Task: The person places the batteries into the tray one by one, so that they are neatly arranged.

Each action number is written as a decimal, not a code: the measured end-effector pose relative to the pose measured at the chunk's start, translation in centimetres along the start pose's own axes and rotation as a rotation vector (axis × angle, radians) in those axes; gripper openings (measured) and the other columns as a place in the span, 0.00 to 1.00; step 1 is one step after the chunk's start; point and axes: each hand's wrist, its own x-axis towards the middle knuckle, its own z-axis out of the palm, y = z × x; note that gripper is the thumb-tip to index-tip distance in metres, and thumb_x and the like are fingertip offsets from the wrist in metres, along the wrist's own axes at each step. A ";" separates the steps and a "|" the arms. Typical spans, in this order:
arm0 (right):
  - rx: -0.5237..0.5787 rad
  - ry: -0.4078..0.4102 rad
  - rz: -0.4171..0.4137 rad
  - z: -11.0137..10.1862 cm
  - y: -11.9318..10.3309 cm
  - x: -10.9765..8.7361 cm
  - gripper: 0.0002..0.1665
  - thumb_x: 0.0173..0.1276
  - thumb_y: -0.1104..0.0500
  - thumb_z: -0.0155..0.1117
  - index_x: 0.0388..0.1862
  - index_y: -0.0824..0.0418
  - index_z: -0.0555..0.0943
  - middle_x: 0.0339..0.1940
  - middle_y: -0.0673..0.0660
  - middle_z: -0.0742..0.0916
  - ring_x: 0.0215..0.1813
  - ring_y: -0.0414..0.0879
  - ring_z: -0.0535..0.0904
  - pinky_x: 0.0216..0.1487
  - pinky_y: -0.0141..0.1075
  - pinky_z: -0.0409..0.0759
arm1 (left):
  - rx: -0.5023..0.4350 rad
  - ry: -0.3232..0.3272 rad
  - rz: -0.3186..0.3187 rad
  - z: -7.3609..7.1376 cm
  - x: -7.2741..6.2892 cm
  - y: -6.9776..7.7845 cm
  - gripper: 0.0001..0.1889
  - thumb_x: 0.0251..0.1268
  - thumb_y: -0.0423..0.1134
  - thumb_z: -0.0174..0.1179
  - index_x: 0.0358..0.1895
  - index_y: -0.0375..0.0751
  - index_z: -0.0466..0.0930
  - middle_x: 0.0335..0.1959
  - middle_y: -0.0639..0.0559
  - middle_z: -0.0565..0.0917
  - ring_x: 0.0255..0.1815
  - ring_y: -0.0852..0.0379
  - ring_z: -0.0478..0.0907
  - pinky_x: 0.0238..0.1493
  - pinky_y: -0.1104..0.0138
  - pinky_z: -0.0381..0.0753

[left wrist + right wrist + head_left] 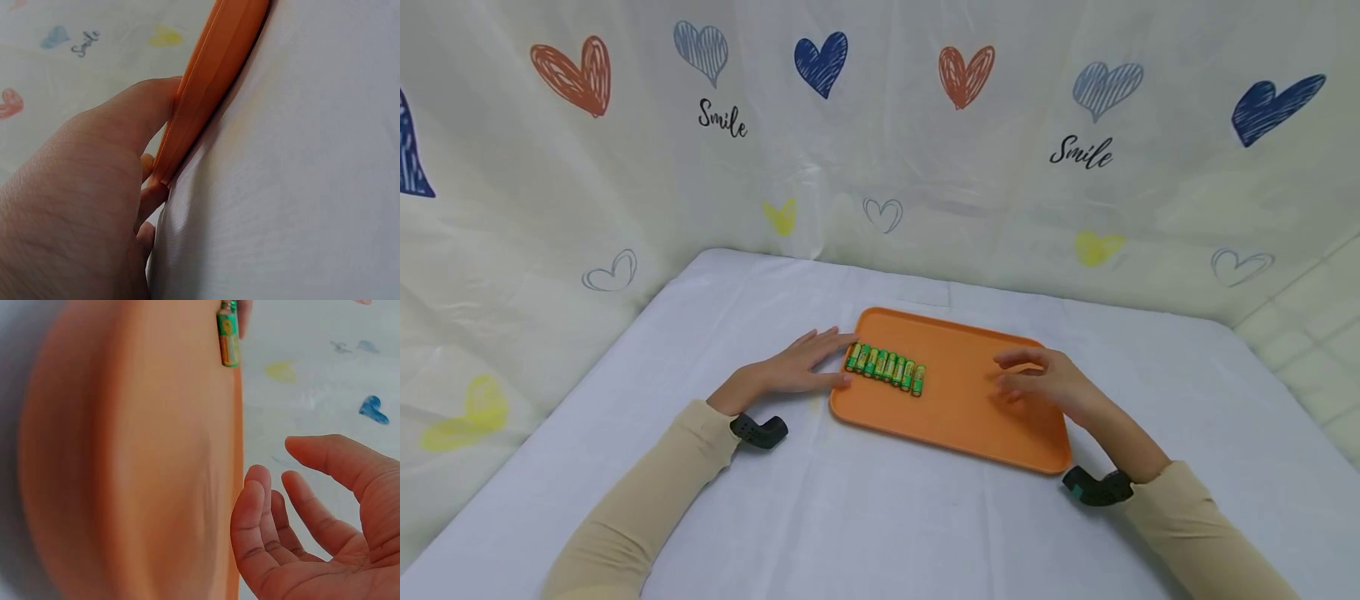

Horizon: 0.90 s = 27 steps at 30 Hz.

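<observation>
An orange tray [958, 417] lies on the table. Several green and gold batteries [883, 367] lie side by side in a row on its left part, the rightmost a little apart from the others. At the tray's left edge my left hand [801, 364] touches the rim, thumb and fingers spread; the left wrist view shows the thumb on the orange rim [203, 81]. Above the tray's right part hovers my right hand [1048, 383], its fingers loosely bent with nothing between them. In the right wrist view one battery [228, 334] shows beyond that hand.
A white cloth [880, 517] covers the table. Behind it hangs a pale curtain [880, 150] printed with hearts and the word Smile. Black wrist bands sit on the left wrist [760, 431] and the right wrist [1097, 487].
</observation>
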 end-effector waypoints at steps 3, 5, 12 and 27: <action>-0.010 0.040 0.014 -0.9 0.2 -0.2 0.32 0.69 0.57 0.65 0.65 0.73 0.69 0.64 0.69 0.75 0.42 0.46 0.85 0.50 0.33 0.82 | 0.000 -0.001 0.002 0.0 0.0 0.0 0.42 0.67 0.63 0.54 0.79 0.54 0.50 0.79 0.54 0.53 0.80 0.54 0.38 0.78 0.54 0.31; -0.030 0.070 0.026 -1.4 0.3 -0.4 0.33 0.68 0.55 0.66 0.65 0.72 0.70 0.63 0.66 0.76 0.42 0.45 0.85 0.49 0.31 0.81 | 0.001 -0.003 0.003 0.1 0.0 -0.1 0.42 0.67 0.63 0.54 0.79 0.54 0.49 0.79 0.54 0.53 0.80 0.54 0.38 0.78 0.53 0.31; -0.086 0.141 0.049 -3.4 1.2 -0.9 0.33 0.68 0.54 0.67 0.65 0.70 0.71 0.57 0.53 0.81 0.42 0.39 0.83 0.46 0.29 0.81 | -0.003 -0.010 -0.004 0.0 0.0 -0.1 0.42 0.67 0.64 0.53 0.79 0.55 0.49 0.79 0.55 0.52 0.80 0.55 0.37 0.78 0.54 0.30; -0.099 0.209 0.129 -6.7 3.9 -1.0 0.36 0.70 0.52 0.64 0.69 0.69 0.65 0.54 0.51 0.76 0.41 0.36 0.78 0.43 0.27 0.80 | -0.001 -0.007 -0.009 -0.1 0.0 0.1 0.42 0.67 0.64 0.54 0.79 0.55 0.49 0.79 0.55 0.52 0.80 0.55 0.37 0.77 0.54 0.30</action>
